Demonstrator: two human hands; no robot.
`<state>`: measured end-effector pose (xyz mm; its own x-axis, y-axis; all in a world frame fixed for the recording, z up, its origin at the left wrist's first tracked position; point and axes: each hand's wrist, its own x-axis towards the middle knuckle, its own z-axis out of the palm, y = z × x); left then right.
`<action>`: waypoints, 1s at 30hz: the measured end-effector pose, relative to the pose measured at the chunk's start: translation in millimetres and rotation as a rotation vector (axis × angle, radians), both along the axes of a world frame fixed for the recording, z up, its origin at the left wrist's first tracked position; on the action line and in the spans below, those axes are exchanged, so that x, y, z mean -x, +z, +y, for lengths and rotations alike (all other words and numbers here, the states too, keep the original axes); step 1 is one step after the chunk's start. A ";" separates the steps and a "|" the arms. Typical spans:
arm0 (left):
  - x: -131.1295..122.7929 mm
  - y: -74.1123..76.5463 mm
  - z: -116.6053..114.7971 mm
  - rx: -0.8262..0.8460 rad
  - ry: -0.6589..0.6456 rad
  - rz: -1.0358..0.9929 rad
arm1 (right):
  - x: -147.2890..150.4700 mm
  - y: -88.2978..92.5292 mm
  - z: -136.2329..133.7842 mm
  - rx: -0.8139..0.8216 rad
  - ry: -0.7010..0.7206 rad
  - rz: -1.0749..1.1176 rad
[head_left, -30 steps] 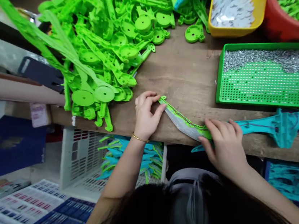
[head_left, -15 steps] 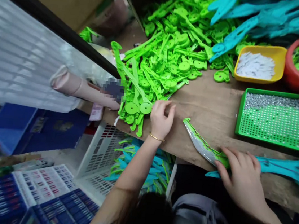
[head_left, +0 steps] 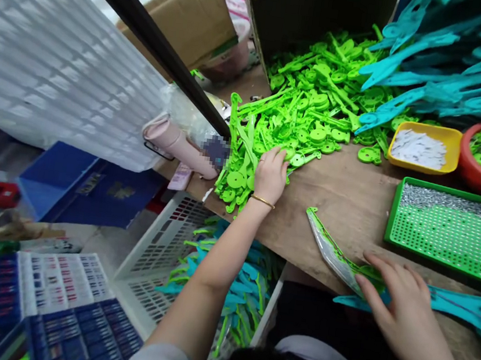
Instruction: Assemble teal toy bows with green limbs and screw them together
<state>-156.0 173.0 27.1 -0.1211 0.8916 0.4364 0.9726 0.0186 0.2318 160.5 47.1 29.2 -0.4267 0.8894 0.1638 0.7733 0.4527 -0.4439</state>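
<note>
My left hand (head_left: 271, 175) reaches forward into the near edge of a heap of bright green plastic parts (head_left: 310, 112) on the wooden table (head_left: 343, 198). Its fingers curl down among the parts and their tips are hidden. My right hand (head_left: 399, 316) rests near the table's front edge. Its fingers press on the end of a curved green piece with a silver blade (head_left: 330, 250). That piece lies partly over a teal plastic part (head_left: 465, 307).
A green perforated tray (head_left: 443, 243) with small metal bits sits at the right. Behind it are a yellow tub (head_left: 420, 164) of white pieces, a red bowl (head_left: 471, 173) and teal parts (head_left: 448, 59). A cardboard box (head_left: 314, 8) spills the green heap. A white basket (head_left: 157, 251) stands below.
My left hand let go of the green blade piece and moved forward and left into the green heap. My right hand stays on the piece. The view tilted up and left.
</note>
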 end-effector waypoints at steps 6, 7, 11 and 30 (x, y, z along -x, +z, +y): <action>12.1 4.8 -25.2 0.038 -0.011 0.002 | -6.4 -5.7 -1.3 -0.013 0.016 0.022; 10.1 4.0 -28.6 0.089 -0.008 0.039 | -7.6 -7.3 -2.1 -0.011 0.017 0.026; 1.5 -5.7 -34.6 0.199 -0.005 0.118 | -10.6 -10.7 -4.6 0.007 0.027 0.023; 16.1 9.2 -55.3 -0.286 -0.058 -0.092 | -19.7 -15.4 -7.6 -0.029 0.032 0.031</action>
<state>-172.1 117.7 36.2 -0.1243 0.7408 0.6602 0.9447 -0.1153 0.3071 180.2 39.6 13.7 -0.4493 0.8700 0.2028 0.7444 0.4901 -0.4535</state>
